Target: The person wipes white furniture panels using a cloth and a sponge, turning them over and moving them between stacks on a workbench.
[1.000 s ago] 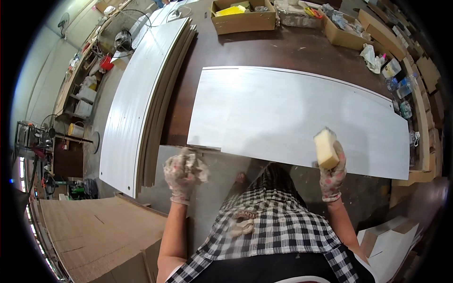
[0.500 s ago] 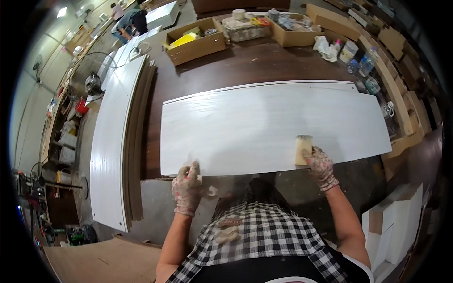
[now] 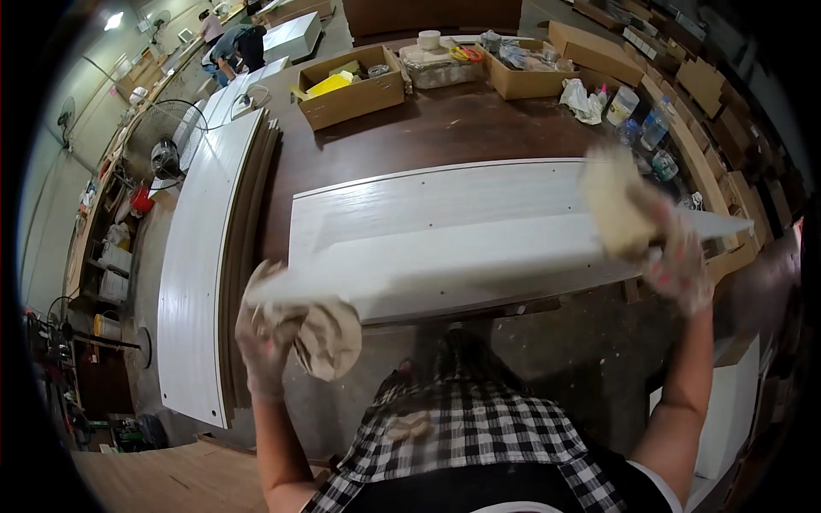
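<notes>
On the dark brown workbench (image 3: 445,128), seen from above the person's head:

White panel (image 3: 445,231): a long white board lying across the bench, its near long edge lifted toward the person, so it looks tilted; small holes dot its far edge.

Stacked boards (image 3: 201,256): a long white board on top of darker brown ones, lying along the left side of the bench, just beside the panel's left end.

Cardboard boxes (image 3: 351,85): several open ones along the far edge of the bench; one holds something yellow, another (image 3: 530,73) holds mixed small items.

Floor fan (image 3: 167,141): standing left of the stacked boards, near the shelves at the wall.

Plastic bottles (image 3: 654,128): a few clear ones at the right edge of the bench, near a crumpled white cloth (image 3: 581,98).

Left hand (image 3: 265,329): gloved, closed on the panel's near left corner, with a crumpled tan rag (image 3: 329,338) bunched in the same grip.

Right hand (image 3: 676,256): gloved, blurred, raised at the panel's right end and gripping a pale sanding block (image 3: 616,201); whether it also holds the panel's edge cannot be told.

Other people (image 3: 235,43): bent over a white board far off at the upper left, well apart from the bench.
</notes>
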Available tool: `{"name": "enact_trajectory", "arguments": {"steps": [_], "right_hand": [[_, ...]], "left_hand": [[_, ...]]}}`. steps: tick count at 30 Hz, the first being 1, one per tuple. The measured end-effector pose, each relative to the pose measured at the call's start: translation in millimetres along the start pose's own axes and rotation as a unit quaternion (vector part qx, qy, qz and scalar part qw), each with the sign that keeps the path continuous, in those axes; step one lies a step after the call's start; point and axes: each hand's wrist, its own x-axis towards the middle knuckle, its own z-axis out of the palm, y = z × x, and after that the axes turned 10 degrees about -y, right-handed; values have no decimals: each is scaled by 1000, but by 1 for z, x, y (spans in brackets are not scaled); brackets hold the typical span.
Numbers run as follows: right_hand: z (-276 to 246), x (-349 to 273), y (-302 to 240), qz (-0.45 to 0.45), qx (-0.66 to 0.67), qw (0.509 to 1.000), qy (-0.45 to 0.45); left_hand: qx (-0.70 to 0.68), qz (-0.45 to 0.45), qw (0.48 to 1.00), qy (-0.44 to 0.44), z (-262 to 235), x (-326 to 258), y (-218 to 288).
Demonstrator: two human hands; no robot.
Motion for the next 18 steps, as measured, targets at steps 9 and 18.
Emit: {"name": "enact_trajectory", "arguments": {"steps": [9,18], "right_hand": [[-2,110,45,-32,-5,982,186],[141,-34,66,84,569,810,115]], "left_hand": [[-2,-16,980,-198,-17,146,-57],[-264,61,963,-10,27,170,-51]]}}
